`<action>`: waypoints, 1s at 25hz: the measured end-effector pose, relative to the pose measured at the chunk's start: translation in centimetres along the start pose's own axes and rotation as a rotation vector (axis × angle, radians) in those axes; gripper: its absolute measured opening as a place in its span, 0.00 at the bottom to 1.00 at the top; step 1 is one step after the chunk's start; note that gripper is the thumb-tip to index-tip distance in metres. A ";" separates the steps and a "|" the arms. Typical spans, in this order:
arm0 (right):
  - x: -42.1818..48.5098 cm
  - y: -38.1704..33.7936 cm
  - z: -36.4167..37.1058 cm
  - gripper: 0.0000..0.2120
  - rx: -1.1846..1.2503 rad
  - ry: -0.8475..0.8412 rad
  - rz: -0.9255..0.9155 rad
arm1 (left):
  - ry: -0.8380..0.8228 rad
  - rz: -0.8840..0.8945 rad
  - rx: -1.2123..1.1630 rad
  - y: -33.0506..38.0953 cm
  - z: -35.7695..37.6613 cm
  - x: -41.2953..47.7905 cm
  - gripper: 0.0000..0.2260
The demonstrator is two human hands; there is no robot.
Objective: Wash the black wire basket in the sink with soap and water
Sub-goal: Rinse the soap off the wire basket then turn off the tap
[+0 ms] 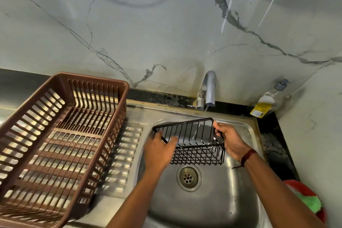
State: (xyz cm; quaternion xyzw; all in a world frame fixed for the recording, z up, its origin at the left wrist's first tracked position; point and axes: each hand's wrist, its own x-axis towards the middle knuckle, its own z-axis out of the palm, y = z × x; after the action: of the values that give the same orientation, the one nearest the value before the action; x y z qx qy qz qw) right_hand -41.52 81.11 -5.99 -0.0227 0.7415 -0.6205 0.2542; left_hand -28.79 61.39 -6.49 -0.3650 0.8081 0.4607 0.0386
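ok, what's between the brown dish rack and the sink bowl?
Head view: only the ribbed steel drainboard lies between the brown dish rack and the sink bowl.

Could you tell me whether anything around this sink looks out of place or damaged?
Nothing looks spilled or broken. The black wire basket is held tilted over the sink by both hands, under a thin stream from the tap. Dark grime lines the counter edge behind the sink.

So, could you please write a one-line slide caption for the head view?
Both hands, left hand and right hand, hold the black wire basket under the running tap over the sink.
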 end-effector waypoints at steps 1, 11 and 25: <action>0.1 0.2 -0.1 0.14 0.019 0.005 -0.007 | -0.052 0.031 0.070 0.9 0.5 0.1 0.37; 0.2 -3.2 3.6 0.14 -0.643 0.069 -0.227 | -0.300 -0.181 0.032 1.4 3.2 2.2 0.38; -1.1 -1.9 4.8 0.35 -1.182 -0.150 -0.251 | -0.312 -0.418 -0.294 -0.9 3.5 1.2 0.38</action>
State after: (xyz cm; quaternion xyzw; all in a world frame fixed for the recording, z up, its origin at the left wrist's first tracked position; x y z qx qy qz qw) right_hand -39.12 76.68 -4.29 -0.2910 0.9322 -0.1258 0.1749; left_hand -30.09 63.14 -9.60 -0.4499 0.6244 0.6053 0.2032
